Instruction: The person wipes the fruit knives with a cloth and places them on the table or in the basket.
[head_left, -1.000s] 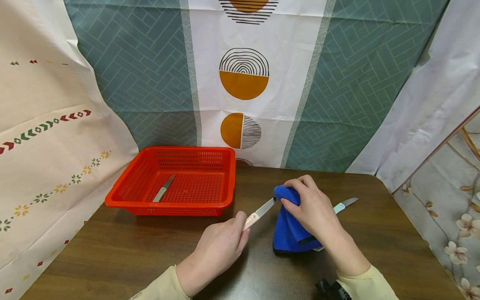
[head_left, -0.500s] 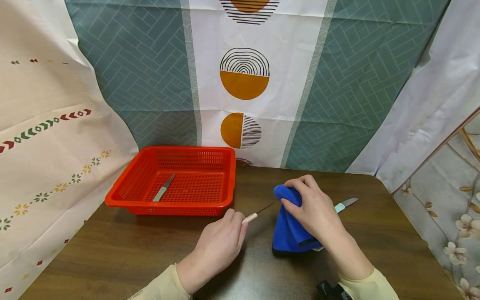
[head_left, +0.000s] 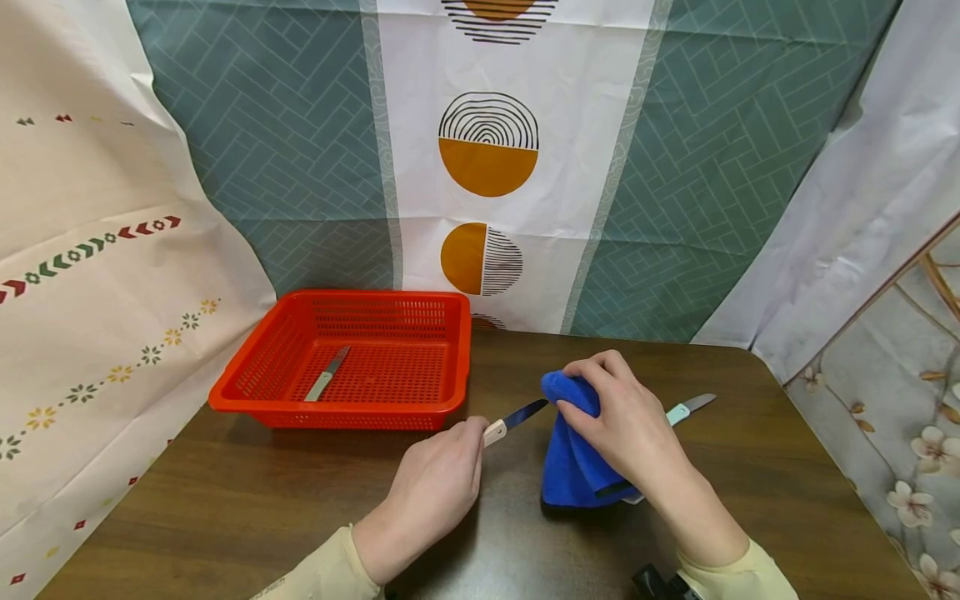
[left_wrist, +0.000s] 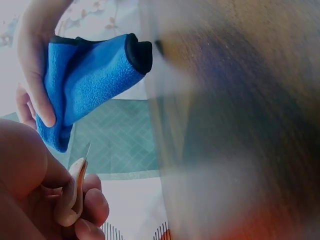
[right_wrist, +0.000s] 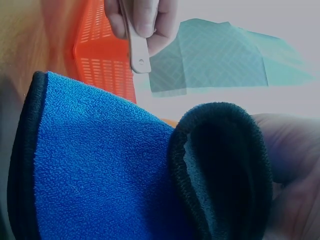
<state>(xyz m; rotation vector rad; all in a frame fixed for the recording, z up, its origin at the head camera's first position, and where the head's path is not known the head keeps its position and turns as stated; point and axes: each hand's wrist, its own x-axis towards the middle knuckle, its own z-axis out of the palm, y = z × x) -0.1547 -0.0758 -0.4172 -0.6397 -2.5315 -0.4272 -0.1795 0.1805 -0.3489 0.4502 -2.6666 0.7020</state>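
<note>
My left hand [head_left: 431,479] grips a folding knife by its pale pink handle [head_left: 494,432]. Its blade [head_left: 525,412] is out and points right, the tip close to the cloth. In the left wrist view a slot runs along the handle [left_wrist: 75,192]. A folded blue cloth [head_left: 573,467] with black edging hangs from my right hand [head_left: 626,417], pinched between thumb and fingers near its top corner. In the right wrist view the cloth [right_wrist: 100,165] fills the foreground and its fold gapes towards the camera.
A red plastic basket [head_left: 341,419] stands at the back left, with a green-handled knife [head_left: 327,374] lying in it. Beyond my right hand another knife [head_left: 690,407] lies on the wooden table [head_left: 757,492], partly hidden. A pale end pokes out beneath the cloth. Patterned fabric [head_left: 315,167] hangs behind.
The knife in my left hand has turned over: its blade showed flat and bright, then edge-on, now flat and dark. The right hand and cloth have shifted very slightly left.
</note>
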